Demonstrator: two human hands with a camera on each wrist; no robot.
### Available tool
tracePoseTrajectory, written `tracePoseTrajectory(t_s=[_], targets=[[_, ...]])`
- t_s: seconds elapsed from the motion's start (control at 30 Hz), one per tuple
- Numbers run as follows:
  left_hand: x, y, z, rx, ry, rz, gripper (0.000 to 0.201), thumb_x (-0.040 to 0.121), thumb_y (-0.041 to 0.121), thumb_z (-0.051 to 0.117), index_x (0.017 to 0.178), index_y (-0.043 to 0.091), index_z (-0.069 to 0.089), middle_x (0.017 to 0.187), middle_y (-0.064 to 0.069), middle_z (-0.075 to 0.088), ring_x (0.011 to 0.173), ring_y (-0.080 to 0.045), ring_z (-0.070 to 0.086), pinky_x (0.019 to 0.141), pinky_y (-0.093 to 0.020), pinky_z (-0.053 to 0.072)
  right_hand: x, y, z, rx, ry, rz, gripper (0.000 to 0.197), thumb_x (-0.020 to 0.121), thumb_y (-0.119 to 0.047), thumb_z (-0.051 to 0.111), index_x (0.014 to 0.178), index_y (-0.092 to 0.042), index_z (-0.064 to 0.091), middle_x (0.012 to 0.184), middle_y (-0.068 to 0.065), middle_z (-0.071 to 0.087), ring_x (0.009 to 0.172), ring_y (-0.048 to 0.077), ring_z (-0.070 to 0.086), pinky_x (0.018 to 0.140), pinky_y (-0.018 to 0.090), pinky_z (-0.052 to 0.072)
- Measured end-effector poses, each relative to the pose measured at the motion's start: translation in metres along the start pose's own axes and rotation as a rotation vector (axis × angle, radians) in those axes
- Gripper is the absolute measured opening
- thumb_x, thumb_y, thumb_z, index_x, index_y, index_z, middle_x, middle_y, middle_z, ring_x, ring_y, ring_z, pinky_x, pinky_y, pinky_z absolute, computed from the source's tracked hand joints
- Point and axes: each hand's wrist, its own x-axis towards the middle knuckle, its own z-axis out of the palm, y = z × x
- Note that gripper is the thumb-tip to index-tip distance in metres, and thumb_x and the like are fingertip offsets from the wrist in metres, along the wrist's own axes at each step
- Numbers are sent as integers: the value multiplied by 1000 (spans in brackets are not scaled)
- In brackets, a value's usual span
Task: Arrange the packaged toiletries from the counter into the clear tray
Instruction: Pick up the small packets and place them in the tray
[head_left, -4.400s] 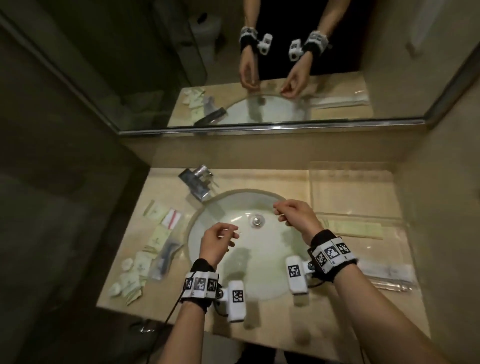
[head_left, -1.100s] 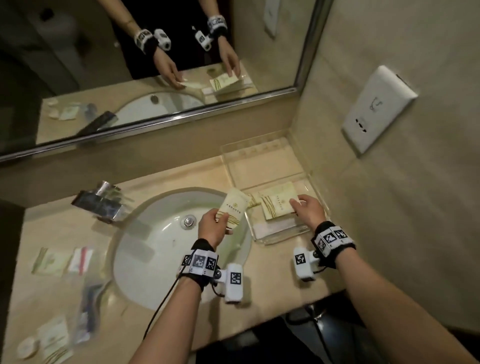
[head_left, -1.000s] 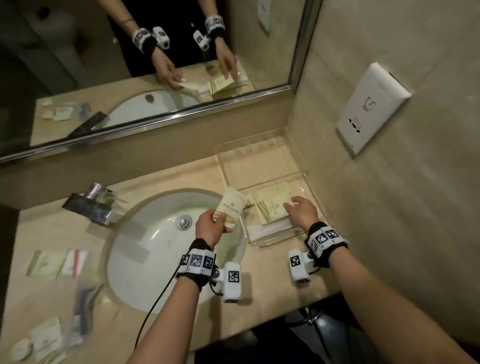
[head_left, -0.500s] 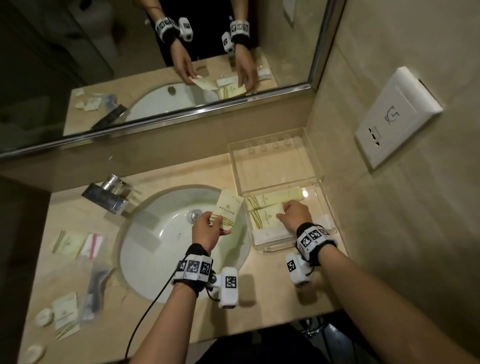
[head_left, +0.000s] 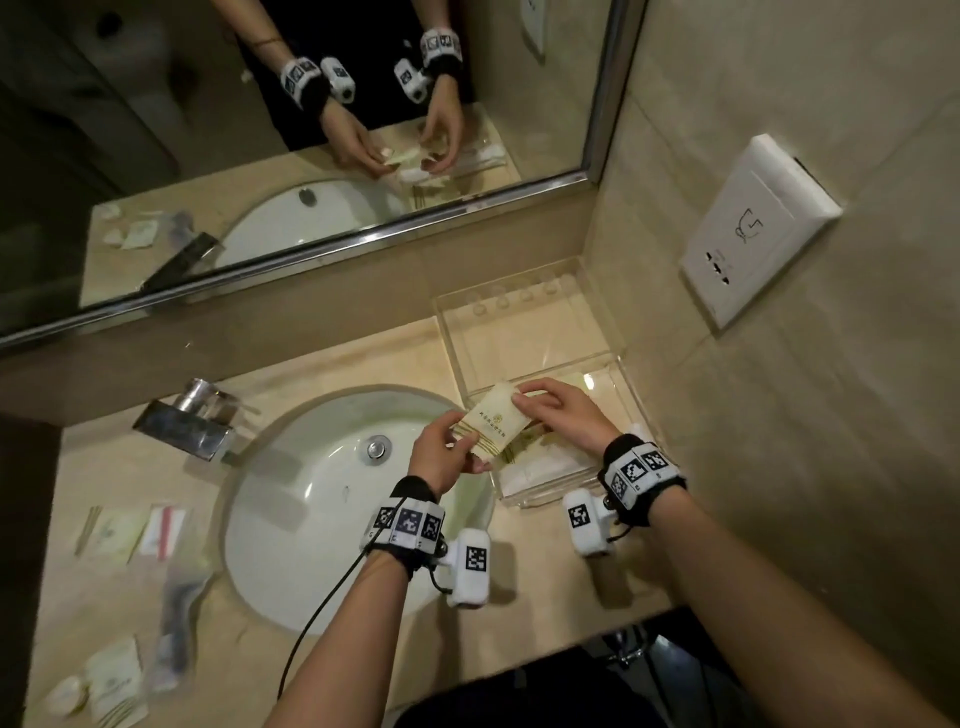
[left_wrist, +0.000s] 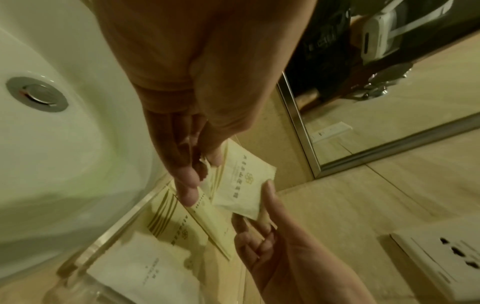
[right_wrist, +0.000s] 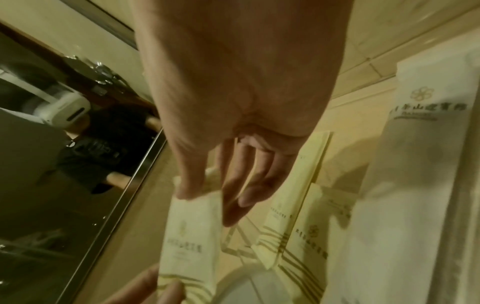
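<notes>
A cream packet (head_left: 493, 427) with gold print hangs over the left edge of the clear tray (head_left: 524, 338). My left hand (head_left: 470, 453) grips its near end. My right hand (head_left: 522, 397) pinches its far end, thumb on top in the right wrist view. In the left wrist view the same cream packet (left_wrist: 241, 181) sits between my left fingers (left_wrist: 189, 185) and the right hand (left_wrist: 267, 222). Below them, two similar striped packets (left_wrist: 176, 226) and a white packet (left_wrist: 145, 269) lie in the tray. A long white packet (right_wrist: 415, 185) lies beside the striped packets (right_wrist: 285, 226).
The white sink (head_left: 311, 493) and chrome faucet (head_left: 192, 421) lie left of the tray. Several loose packets (head_left: 130, 535) and sachets (head_left: 104, 680) sit on the counter's left side. A wall socket (head_left: 753, 228) is on the right wall, and a mirror (head_left: 311, 130) is behind.
My right hand left the packets lying in the tray and took the far end of the cream packet. My left hand carried that packet rightward, over the tray's edge.
</notes>
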Motion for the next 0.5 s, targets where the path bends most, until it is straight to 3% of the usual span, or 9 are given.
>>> tracePoseTrajectory(t_s=[0.1, 0.2, 0.27, 0.37, 0.5], targets=[[3, 3, 6, 28, -20, 16, 30, 92, 4, 58, 121, 3, 52, 96, -25, 64, 65, -35, 67, 63, -36, 60, -1, 1, -6, -55, 43, -28, 35, 86, -29, 71, 115, -11, 65, 102, 11, 72, 80, 24, 69, 61, 31, 57], [6, 2, 8, 70, 53, 33, 20, 91, 1, 56, 110, 6, 53, 77, -8, 61, 61, -22, 63, 53, -25, 56, 2, 13, -15, -84, 271, 35, 39, 88, -25, 70, 122, -6, 61, 104, 7, 68, 71, 16, 65, 55, 20, 53], [6, -1, 7, 128, 93, 62, 17, 92, 4, 54, 108, 8, 55, 78, -2, 62, 64, -18, 62, 53, -20, 52, 4, 22, -20, -116, 372, 117, 43, 89, -24, 69, 126, -5, 59, 109, 6, 65, 75, 18, 66, 66, 21, 52], [4, -5, 6, 220, 94, 120, 15, 93, 6, 52, 105, 7, 61, 86, -3, 65, 66, -14, 60, 51, -10, 46, 6, 29, -18, -203, 350, 208, 42, 88, -23, 69, 126, -6, 61, 120, 10, 67, 101, 24, 66, 86, 22, 47], [2, -12, 8, 320, 62, 162, 16, 93, 10, 55, 101, 10, 68, 93, 2, 66, 73, -13, 56, 74, -23, 46, 7, 29, -4, -282, 309, 242, 38, 84, -23, 73, 118, -8, 66, 119, 10, 69, 110, 25, 63, 96, 27, 47]])
